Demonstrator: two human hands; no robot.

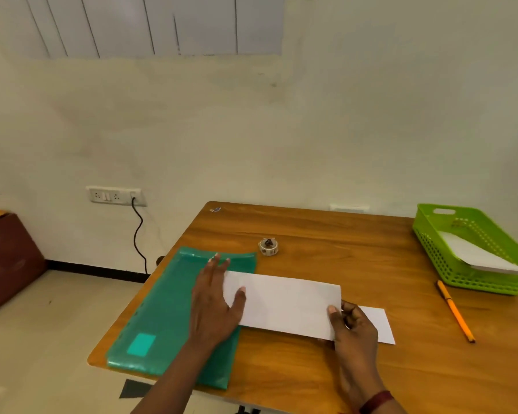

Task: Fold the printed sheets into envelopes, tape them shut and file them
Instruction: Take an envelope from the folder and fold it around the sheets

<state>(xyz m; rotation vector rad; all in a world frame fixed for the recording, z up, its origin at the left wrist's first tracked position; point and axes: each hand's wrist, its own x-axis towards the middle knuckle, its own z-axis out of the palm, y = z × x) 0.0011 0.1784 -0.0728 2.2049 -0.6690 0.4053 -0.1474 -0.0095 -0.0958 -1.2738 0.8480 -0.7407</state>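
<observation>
**Q:** Where is the sheet?

**A:** The white sheet [287, 303] lies flat on the wooden counter [341, 240]. Its left end overlaps the right edge of a green folder [168, 309]. It is folded over itself, and a strip of the lower layer shows at the end far from the folder.

**Q:** How would it handle?

**A:** It is probably very light, thin and limp, and likely to slide on the smooth wood. It creases easily, so one end needs pinning while the other is guided by its edge.

**Q:** What are the hands doing?

**A:** The left hand [213, 306] is spread flat with straight fingers. Its palm is over the folder and its thumb presses the sheet's near end. The right hand [353, 327] pinches the folded flap's edge at the end away from the folder, thumb on top and fingers curled.

**Q:** Anything else?

**A:** A tape [268, 246] roll sits just beyond the folder's far right corner. A pen [455, 312] and a green basket [431, 252] holding paper are well to the folder's right.
</observation>
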